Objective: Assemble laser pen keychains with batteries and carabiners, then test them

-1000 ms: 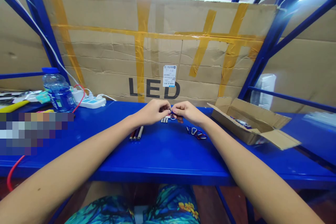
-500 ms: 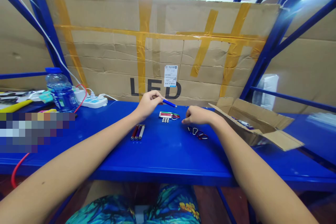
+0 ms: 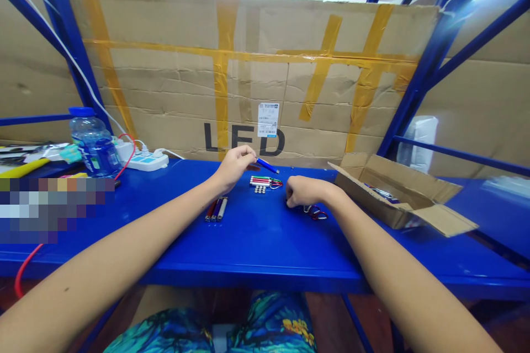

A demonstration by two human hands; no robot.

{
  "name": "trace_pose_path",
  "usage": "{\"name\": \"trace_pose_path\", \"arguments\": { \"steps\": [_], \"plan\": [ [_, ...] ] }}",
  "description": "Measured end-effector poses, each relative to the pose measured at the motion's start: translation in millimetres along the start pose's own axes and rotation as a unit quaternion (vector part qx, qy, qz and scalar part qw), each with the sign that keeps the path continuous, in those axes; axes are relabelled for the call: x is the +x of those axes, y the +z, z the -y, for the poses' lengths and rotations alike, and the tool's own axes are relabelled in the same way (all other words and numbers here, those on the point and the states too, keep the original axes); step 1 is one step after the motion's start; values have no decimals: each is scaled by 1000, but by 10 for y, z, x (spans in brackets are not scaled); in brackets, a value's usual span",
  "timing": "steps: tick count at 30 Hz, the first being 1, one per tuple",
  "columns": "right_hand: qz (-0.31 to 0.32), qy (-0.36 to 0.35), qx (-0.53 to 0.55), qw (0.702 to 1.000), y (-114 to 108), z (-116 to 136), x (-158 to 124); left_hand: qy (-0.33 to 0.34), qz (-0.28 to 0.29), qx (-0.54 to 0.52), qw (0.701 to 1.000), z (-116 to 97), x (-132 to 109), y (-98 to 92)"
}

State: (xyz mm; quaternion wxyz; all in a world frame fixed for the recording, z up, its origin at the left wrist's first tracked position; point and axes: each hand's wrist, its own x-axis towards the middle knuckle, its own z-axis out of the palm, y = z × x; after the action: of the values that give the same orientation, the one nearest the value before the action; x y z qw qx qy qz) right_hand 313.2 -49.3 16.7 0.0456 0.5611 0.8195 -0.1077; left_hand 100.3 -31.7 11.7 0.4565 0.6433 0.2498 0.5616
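My left hand (image 3: 237, 164) is closed in a pinch on the end of a slim blue penlight-like tube (image 3: 268, 166), which slopes down to the right above the table. On the right, my right hand (image 3: 304, 192) has its fingers pinched low over the row of small carabiners; a dark bit shows at the fingertips, largely hidden. Beside it lie a silver carabiner (image 3: 307, 209) and a red one (image 3: 321, 216). Between the hands rests a row of tubes with carabiners (image 3: 260, 181), with several silver button cells (image 3: 260, 190) just in front. Nearer my left forearm lie three tubes (image 3: 216, 210), red, dark and silver.
An open cardboard box (image 3: 397, 215) with items inside stands at the right. At the left are a water bottle (image 3: 93, 146), a white power strip (image 3: 148, 161) and a red cable (image 3: 25, 265). A large taped cardboard sheet (image 3: 178, 99) closes off the blue table's (image 3: 256, 242) back.
My right hand has moved down onto the carabiners, and the leftmost dark one is now covered by it. The blue tube in my left hand tilts slightly more downward.
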Motion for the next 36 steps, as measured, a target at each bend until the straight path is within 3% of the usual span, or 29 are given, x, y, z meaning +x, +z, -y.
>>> {"name": "trace_pose_path", "arguments": {
  "steps": [6,11,18,20,25,31,36],
  "plan": [
    [-67,-121,165,977,-26,64,-12,-32,8,-10,999,20,-19,71],
    [-33,-174,426,887,-41,36,3,-81,-1,-14,997,31,-42,145],
    [-101,-202,507,832,12,18,108,-104,73,73,989,52,-133,211],
    [-112,-209,508,828,15,25,114,-78,71,112,988,74,-146,224],
    [-115,-210,508,828,9,50,92,61,45,224,972,119,-149,211],
    [-148,-159,541,813,2,138,60,67,74,260,960,155,-139,150],
    [-133,-180,588,777,4,197,48,115,81,308,941,153,-157,147]
  ]
}}
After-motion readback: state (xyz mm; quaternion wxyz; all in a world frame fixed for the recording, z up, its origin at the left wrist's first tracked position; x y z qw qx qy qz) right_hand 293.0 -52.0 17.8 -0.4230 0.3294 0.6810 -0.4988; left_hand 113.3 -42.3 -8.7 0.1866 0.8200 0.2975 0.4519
